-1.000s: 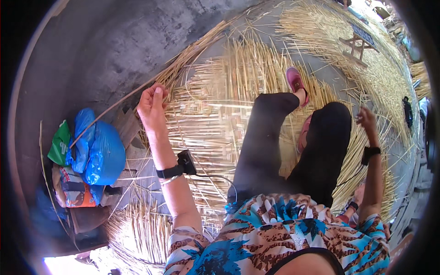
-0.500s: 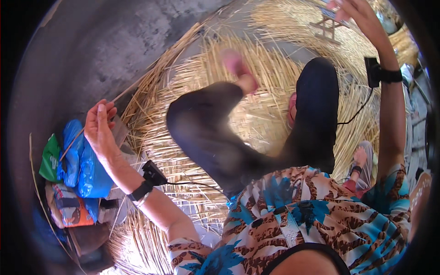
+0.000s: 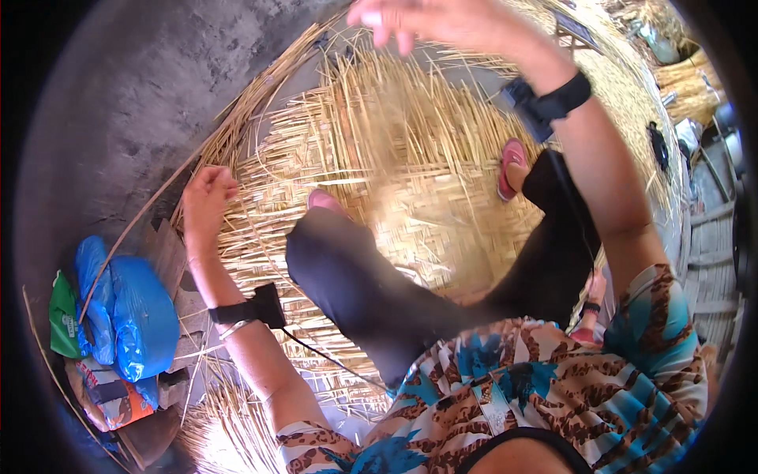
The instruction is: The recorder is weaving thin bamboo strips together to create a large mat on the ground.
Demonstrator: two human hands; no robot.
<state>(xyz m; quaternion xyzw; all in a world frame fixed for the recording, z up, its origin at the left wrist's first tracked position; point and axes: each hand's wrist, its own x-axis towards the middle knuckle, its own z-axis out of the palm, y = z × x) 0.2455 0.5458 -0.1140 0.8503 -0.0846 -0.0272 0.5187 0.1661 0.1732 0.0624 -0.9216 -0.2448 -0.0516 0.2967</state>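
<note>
My left hand [image 3: 208, 207] is raised over the left edge of a woven reed mat [image 3: 450, 205], its fingers curled together. What it holds, if anything, I cannot make out; a thin reed strip runs down past its fingertips. A long bent reed [image 3: 146, 207] passes just left of this hand. My right hand [image 3: 430, 22] reaches across the far side of the mat, blurred and cut by the upper edge. Its fingers are apart and I see nothing in them. Loose reed ends [image 3: 395, 103] fan out along the mat's far edge.
A grey wall [image 3: 158, 87] rises at the left. Blue plastic bags [image 3: 142, 316] and a green packet [image 3: 63, 316] lie beside it. Another person's hand [image 3: 596, 288] shows by my right thigh. My feet in pink shoes [image 3: 512, 167] are on the mat.
My right hand has swept left from the upper right across the mat's far side. My left hand has moved slightly right, away from the long reed. My left foot has come down.
</note>
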